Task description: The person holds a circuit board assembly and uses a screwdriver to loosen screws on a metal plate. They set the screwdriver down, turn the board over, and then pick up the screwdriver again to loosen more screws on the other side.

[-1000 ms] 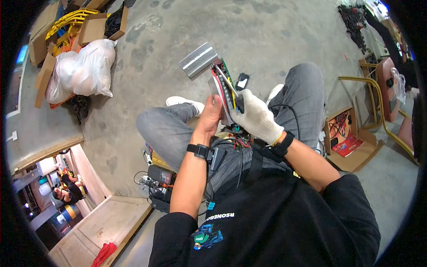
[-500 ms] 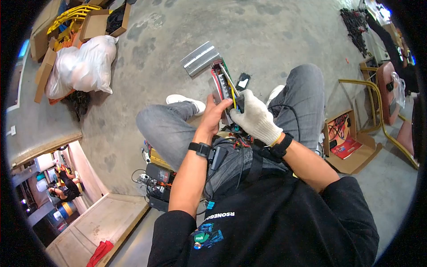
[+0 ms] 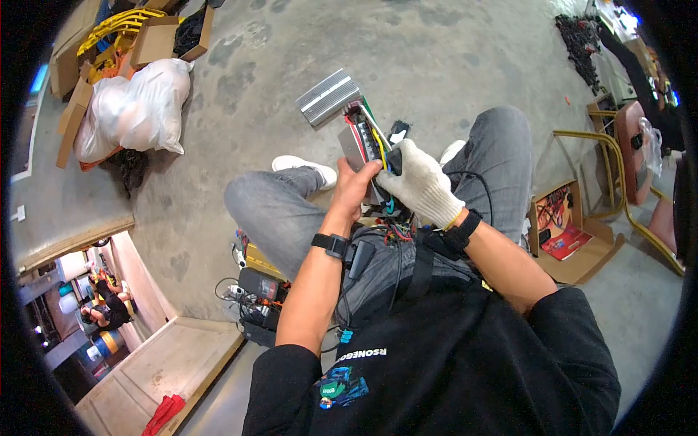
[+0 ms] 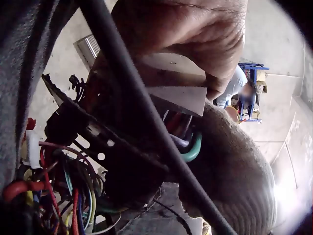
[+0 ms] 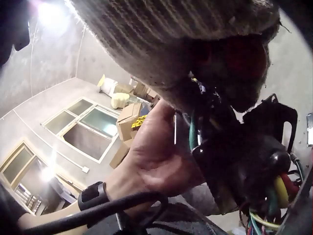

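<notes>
In the head view my bare left hand [image 3: 352,187] grips a long opened electronic unit [image 3: 366,142], its thumb across the edge beside red and yellow wires. My gloved right hand [image 3: 423,183] holds a dark-handled tool [image 3: 395,158] against the unit's right side; a thin pale shaft slants toward the top end, and its tip is unclear. The left wrist view shows the bare hand [image 4: 190,29] above a metal plate [image 4: 183,100] and a green wire [image 4: 193,149]. In the right wrist view the glove [image 5: 171,44] hides the fingertips, near the bare hand [image 5: 161,156].
A ribbed silver metal piece [image 3: 327,97] lies on the floor beyond the unit, with a small black item [image 3: 398,131] nearby. Loose coloured wires [image 3: 396,229] sit in the lap. An open carton [image 3: 574,240] is at right, a white bag [image 3: 145,109] at left.
The left thumb has moved rightward across the unit. The gloved hand has shifted slightly up and right with the tool, now partly covering the small black item on the floor.
</notes>
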The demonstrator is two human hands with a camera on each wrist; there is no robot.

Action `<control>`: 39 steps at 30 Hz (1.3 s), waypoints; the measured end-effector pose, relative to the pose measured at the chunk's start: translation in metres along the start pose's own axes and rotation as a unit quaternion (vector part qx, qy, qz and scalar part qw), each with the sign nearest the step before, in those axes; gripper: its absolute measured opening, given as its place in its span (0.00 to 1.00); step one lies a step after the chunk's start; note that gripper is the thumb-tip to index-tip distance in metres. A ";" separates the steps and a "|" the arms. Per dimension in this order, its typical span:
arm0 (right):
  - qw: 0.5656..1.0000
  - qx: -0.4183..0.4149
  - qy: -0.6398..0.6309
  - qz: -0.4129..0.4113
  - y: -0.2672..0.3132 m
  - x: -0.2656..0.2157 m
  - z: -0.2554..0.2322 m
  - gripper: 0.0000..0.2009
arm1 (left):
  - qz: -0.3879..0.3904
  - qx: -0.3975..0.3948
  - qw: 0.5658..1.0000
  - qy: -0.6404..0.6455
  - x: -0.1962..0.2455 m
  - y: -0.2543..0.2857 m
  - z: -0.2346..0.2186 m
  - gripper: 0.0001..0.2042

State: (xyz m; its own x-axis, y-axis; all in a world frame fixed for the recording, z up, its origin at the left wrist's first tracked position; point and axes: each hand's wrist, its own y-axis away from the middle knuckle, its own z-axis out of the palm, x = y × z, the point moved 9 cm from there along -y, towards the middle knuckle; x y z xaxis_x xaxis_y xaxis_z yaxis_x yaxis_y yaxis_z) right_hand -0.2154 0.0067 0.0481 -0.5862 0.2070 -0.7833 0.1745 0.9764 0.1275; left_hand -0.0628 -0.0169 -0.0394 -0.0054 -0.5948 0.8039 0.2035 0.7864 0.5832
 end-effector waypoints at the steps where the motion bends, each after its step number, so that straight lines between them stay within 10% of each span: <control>1: 1.000 -0.004 0.016 0.006 0.000 0.001 0.001 0.18 | -0.001 0.000 1.000 0.001 0.000 0.000 0.000 0.34; 12: 0.998 -0.040 -0.040 0.009 -0.009 0.015 0.000 0.18 | -0.018 -0.014 1.000 -0.021 -0.004 -0.005 0.002 0.31; 17: 0.938 -0.140 -0.268 0.168 -0.009 0.046 -0.005 0.14 | -0.026 -0.009 1.000 -0.015 -0.022 -0.023 -0.016 0.32; 23: 0.969 -0.072 -0.235 0.037 -0.031 0.089 -0.058 0.08 | 0.022 -0.049 0.994 0.094 0.008 -0.033 -0.038 0.16; 25: 0.971 -0.074 -0.225 0.043 -0.034 0.079 -0.073 0.09 | 0.048 -0.060 0.990 0.117 0.036 -0.023 -0.043 0.17; 26: 0.940 -0.065 -0.285 0.173 -0.031 0.088 -0.075 0.10 | 0.053 -0.071 0.988 0.126 0.046 -0.021 -0.045 0.17; 31: 0.944 -0.078 -0.300 0.115 -0.053 0.065 -0.088 0.11 | 0.080 -0.097 0.987 0.098 0.083 -0.022 -0.059 0.16; 39: 0.924 -0.087 -0.288 0.235 -0.090 0.164 -0.041 0.11 | 0.013 -0.087 0.988 0.127 0.067 -0.047 -0.089 0.22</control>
State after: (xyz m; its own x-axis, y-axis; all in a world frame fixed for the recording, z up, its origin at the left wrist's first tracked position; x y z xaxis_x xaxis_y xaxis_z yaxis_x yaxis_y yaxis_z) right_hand -0.3598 -0.0447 -0.0673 0.0499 0.5915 -0.8048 0.1434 0.7932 0.5918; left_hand 0.0148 -0.1091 -0.0232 0.2438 -0.6149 0.7500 0.3665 0.7744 0.5157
